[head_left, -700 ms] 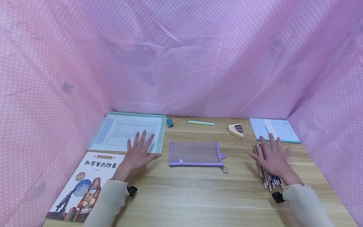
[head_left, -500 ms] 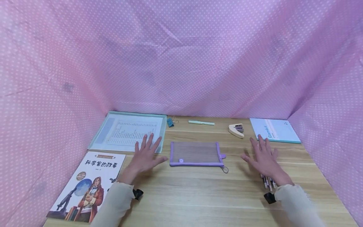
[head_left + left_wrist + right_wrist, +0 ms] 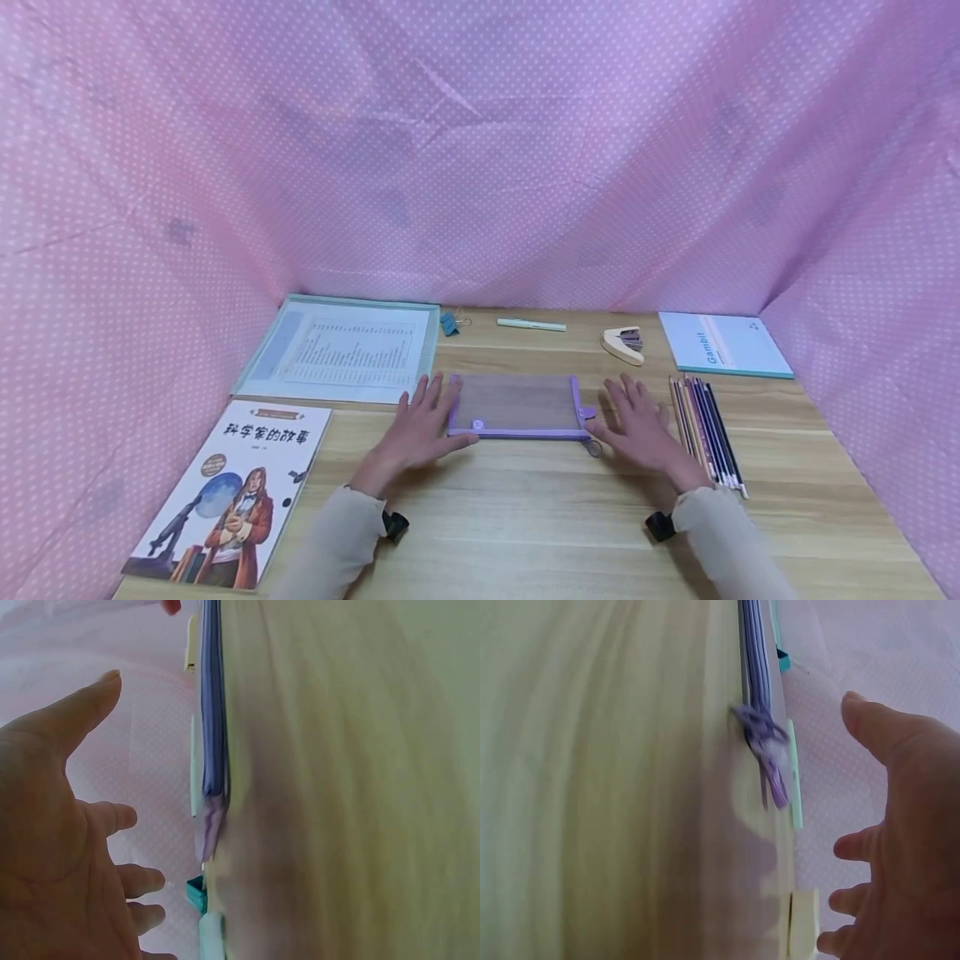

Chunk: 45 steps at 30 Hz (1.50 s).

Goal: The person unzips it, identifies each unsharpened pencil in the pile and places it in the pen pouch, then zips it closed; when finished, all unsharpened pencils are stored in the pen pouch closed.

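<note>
A purple-edged mesh zip pouch (image 3: 517, 404) lies flat in the middle of the wooden table, its zipper along the near side. My left hand (image 3: 420, 429) hovers at the pouch's left end with fingers spread; in the left wrist view the left hand (image 3: 60, 817) stands apart from the pouch (image 3: 213, 697). At the other end my right hand (image 3: 641, 429) is beside the tab and ring, fingers spread too. The right wrist view shows the right hand (image 3: 911, 832) holding nothing, a gap between it and the pouch's zipper (image 3: 756, 667).
Several pencils (image 3: 708, 433) lie right of my right hand, below a blue notebook (image 3: 727, 343). A cream stapler-like item (image 3: 622, 346), a mint pen (image 3: 531, 325) and a teal binder clip (image 3: 450, 324) line the back. Left are a clear document folder (image 3: 345, 350) and a picture-covered book (image 3: 232, 492).
Both hands have moved inward toward the pouch, the left from over the folder and book, the right from over the pencils. The pouch has stayed in place.
</note>
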Available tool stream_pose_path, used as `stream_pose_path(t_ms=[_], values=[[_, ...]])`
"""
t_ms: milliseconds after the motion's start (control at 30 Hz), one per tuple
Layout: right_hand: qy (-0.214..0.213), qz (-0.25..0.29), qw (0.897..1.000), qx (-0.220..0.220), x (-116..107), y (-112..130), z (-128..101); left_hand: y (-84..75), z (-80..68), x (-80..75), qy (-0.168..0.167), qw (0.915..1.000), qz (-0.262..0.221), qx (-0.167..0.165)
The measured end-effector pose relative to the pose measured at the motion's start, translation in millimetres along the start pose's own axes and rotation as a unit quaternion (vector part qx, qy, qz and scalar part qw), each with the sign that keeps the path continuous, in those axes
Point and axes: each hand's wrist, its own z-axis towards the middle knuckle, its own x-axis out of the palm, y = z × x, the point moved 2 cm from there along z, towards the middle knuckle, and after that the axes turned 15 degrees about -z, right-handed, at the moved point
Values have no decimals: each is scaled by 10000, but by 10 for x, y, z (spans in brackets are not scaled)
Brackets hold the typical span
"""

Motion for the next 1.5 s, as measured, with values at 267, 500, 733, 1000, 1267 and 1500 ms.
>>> stream_pose_path(t_ms=[267,500,733,1000,1267,1500], values=[[498,150,9985,190,106,122,48,12,61,98,275,9991,-228,-216],[405,124,9991,95,114,218,59,21,86,137,454,9988,-109,-175],[437,393,9982,86,103,286,89,19,117,188,233,9994,241,-4],[165,803,9966,-73,61,275,115,13,115,206,165,9992,353,-23],[150,2115,9772,-128,39,213,143,25,122,224,168,9991,373,-103],[474,3007,9522,267,97,165,175,23,123,226,156,9991,380,-129]])
